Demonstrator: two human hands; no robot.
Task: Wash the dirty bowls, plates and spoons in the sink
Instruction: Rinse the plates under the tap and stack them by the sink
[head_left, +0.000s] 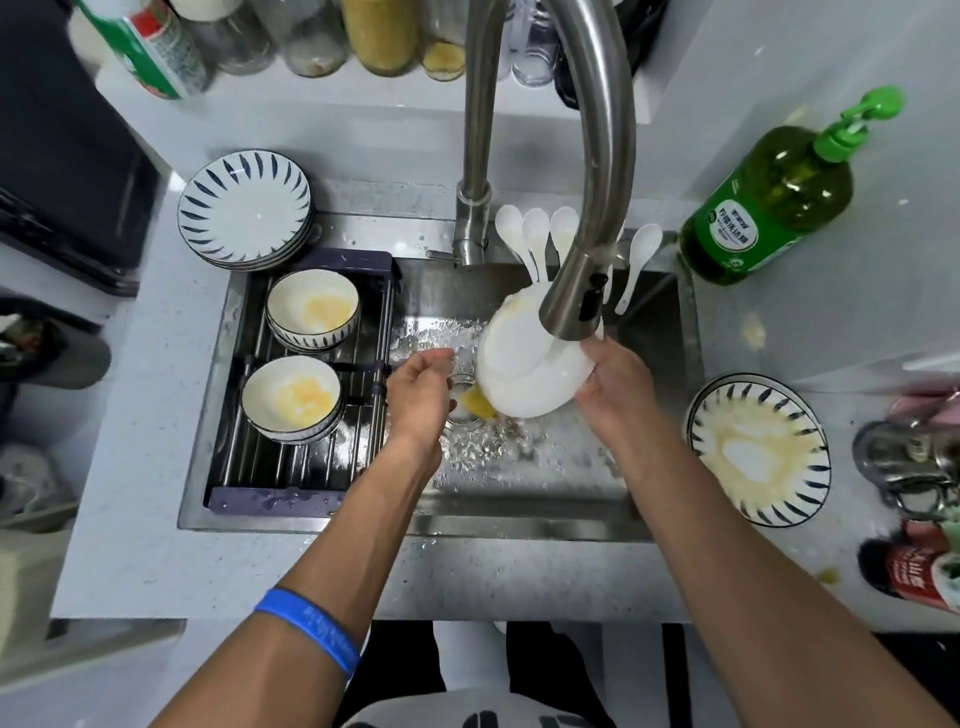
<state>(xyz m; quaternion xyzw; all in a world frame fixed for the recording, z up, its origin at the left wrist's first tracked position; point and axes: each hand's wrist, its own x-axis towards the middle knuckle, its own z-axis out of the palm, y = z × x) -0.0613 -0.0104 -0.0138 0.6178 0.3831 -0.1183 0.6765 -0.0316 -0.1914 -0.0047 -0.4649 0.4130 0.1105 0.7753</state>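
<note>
My right hand (618, 379) grips the rim of a tilted white plate (519, 369) under the faucet head (576, 296), with water running over it. Yellow residue drips from its lower edge near the drain (465, 400). My left hand (421, 389) hovers beside the plate over the drain, fingers loosely curled, holding nothing I can see. Two dirty bowls (311, 306) (292, 395) with yellow smears sit on the black rack (301, 467) in the sink's left half. A dirty striped plate (758, 447) lies on the counter at right. White spoons (535, 234) rest at the sink's back edge.
A stack of clean striped plates (244, 208) sits on the counter at back left. A green dish soap bottle (769, 202) stands at back right. Jars and bottles (311, 36) line the shelf behind the faucet. Metal items (909, 467) and a red packet (914, 566) crowd the right edge.
</note>
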